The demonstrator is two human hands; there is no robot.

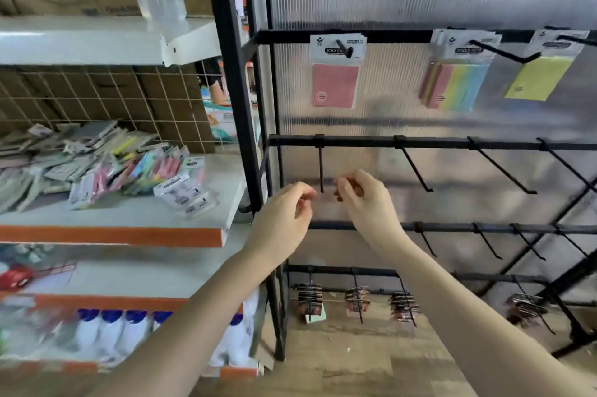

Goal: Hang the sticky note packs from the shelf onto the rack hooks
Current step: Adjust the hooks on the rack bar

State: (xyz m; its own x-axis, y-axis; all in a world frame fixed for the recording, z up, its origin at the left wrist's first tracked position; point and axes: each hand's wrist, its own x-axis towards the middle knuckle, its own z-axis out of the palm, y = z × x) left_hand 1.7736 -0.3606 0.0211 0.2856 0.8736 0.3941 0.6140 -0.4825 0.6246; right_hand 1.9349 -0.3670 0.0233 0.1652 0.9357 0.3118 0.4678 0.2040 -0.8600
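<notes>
Left hand (284, 212): fingers loosely curled, holds nothing visible. Right hand (365, 199): fingers curled inward, nothing visible in grip; frame blurred, can't tell for sure. Both hands flank the tip of an empty hook (321, 167) on the rack's (239, 89) 2nd bar, one hand each side, just beside it. Sticky note packs (106, 167): loose heap on the shelf (129, 212), left of left hand & slightly above. Above hands, top bar: pink pack (335, 83) hung; further right multicolour pack (458, 83), then yellow pack (538, 76). Below hands: bottom bar w/ dark small items (310, 298) on hooks. Lower left: white bottles (109, 335) w/ blue caps.
</notes>
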